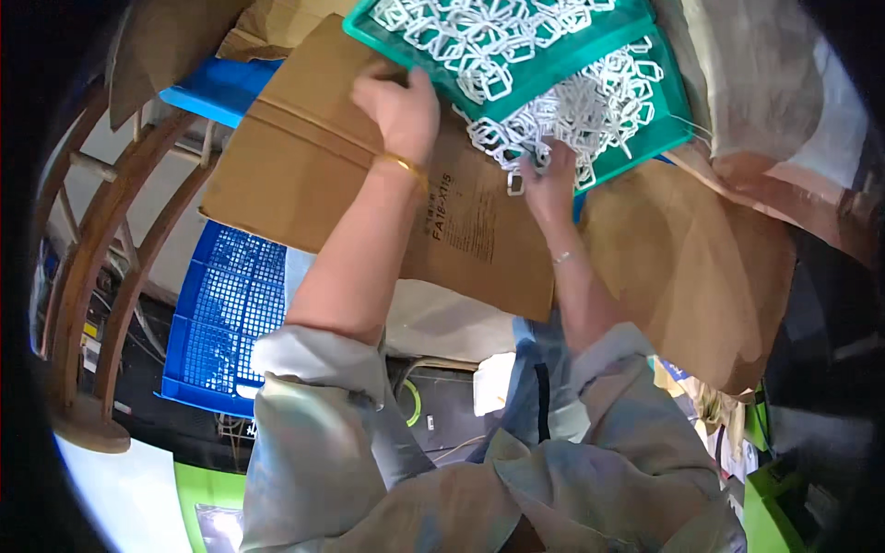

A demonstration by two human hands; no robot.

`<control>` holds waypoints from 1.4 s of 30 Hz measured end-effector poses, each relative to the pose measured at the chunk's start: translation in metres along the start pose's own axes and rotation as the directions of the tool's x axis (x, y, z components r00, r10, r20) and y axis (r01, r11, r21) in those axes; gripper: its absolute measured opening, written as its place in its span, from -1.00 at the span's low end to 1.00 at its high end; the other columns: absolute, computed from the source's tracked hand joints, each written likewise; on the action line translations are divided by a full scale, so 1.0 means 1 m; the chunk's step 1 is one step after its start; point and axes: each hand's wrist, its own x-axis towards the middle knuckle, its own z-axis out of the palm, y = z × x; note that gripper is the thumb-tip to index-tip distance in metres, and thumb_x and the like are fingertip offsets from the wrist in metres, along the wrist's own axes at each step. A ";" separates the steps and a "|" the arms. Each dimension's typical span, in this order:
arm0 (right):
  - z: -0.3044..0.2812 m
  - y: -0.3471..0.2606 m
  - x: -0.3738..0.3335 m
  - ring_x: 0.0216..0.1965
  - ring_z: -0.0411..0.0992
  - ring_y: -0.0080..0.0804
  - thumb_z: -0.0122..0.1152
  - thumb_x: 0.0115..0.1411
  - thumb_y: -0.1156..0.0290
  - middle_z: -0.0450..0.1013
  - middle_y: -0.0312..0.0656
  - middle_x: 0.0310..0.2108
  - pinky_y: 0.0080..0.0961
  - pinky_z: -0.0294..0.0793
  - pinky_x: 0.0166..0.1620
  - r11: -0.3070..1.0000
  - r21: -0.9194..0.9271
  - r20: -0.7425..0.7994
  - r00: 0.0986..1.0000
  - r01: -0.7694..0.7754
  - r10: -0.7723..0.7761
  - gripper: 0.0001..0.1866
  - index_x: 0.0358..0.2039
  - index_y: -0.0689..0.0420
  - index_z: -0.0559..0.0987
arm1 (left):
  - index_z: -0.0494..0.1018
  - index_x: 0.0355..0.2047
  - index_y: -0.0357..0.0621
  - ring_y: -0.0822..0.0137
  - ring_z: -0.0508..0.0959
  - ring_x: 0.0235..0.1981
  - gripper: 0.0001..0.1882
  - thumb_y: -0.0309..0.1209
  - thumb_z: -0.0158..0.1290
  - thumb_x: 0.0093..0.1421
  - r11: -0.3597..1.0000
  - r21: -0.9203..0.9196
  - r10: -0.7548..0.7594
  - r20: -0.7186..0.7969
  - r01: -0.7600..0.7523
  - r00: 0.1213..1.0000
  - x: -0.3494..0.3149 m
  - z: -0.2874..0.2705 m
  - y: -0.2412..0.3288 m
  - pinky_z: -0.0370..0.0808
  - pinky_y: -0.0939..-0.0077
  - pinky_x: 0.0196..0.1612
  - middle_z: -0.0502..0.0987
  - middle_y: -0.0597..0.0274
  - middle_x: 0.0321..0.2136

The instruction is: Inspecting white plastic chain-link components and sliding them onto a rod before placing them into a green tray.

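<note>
Sleeves low; white plastic links [562, 111] within right hand [548, 182] grip.

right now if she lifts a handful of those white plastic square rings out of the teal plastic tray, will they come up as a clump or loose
Probably a tangled clump: the white plastic square rings lie interlocked in a heap, some hanging over the teal plastic tray rim. They look thin and open, so likely light. The right hand already pinches a few; stragglers may snag or drop.

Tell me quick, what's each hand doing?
Left hand: shut on the teal plastic crate's rim.
Right hand: fingers closed around white plastic loops.
</note>
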 end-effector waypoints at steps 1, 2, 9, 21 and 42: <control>0.010 0.001 -0.007 -0.05 0.38 -0.04 0.35 0.11 0.27 0.41 0.09 -0.12 -0.21 0.38 0.04 0.994 -0.036 -0.121 0.988 -0.103 0.098 -0.46 -0.02 0.39 0.43 | 0.32 -0.09 -0.48 -0.12 0.37 0.01 -0.54 -0.46 0.17 0.04 0.987 0.032 -0.160 0.318 0.158 0.934 -0.013 0.000 -0.004 0.27 0.14 0.16 0.38 -0.25 -0.12; 0.016 0.005 -0.013 -0.04 0.38 -0.04 0.36 0.10 0.26 0.40 0.07 -0.09 -0.21 0.37 0.05 0.976 -0.058 -0.241 0.952 -0.208 0.189 -0.43 -0.01 0.38 0.42 | 0.26 -0.05 -0.53 -0.14 0.36 0.05 -0.49 -0.49 0.14 0.04 0.948 0.118 -0.305 0.590 0.294 0.747 -0.024 0.003 -0.007 0.25 0.15 0.17 0.35 -0.33 -0.05; 0.043 0.076 -0.068 -0.33 0.53 -0.21 0.31 0.04 0.39 0.58 0.07 -0.34 -0.29 0.45 -0.21 0.435 0.359 -0.326 0.326 -0.826 0.888 -0.66 -0.28 0.43 0.59 | 0.08 0.21 -0.49 -0.17 0.29 0.18 -0.26 -0.59 0.09 0.01 0.996 0.008 -0.080 0.443 0.086 0.893 -0.089 0.052 -0.047 0.16 0.16 0.29 0.19 -0.34 0.19; 0.065 0.025 -0.023 -0.25 0.50 -0.33 0.07 0.20 0.32 0.53 -0.12 -0.26 -0.35 0.52 -0.19 -0.478 0.833 0.553 0.459 -0.279 0.695 -0.73 -0.18 0.21 0.56 | 0.23 0.05 -0.49 -0.22 0.50 -0.02 -0.40 -0.57 0.15 -0.01 0.992 0.127 -0.068 0.473 0.008 0.878 -0.149 0.064 -0.091 0.41 0.16 0.07 0.49 -0.33 -0.09; 0.062 -0.043 -0.008 0.32 0.06 0.13 0.06 0.27 -0.03 0.12 0.15 0.30 -0.10 0.08 0.32 0.903 0.133 0.359 0.870 -0.407 0.339 -0.33 0.30 0.02 0.26 | 0.38 0.10 -0.26 0.04 0.17 0.30 -0.49 -0.29 -0.09 0.17 0.088 0.535 0.164 0.824 -0.840 0.542 -0.018 0.008 -0.047 0.15 0.12 0.25 0.27 0.00 0.25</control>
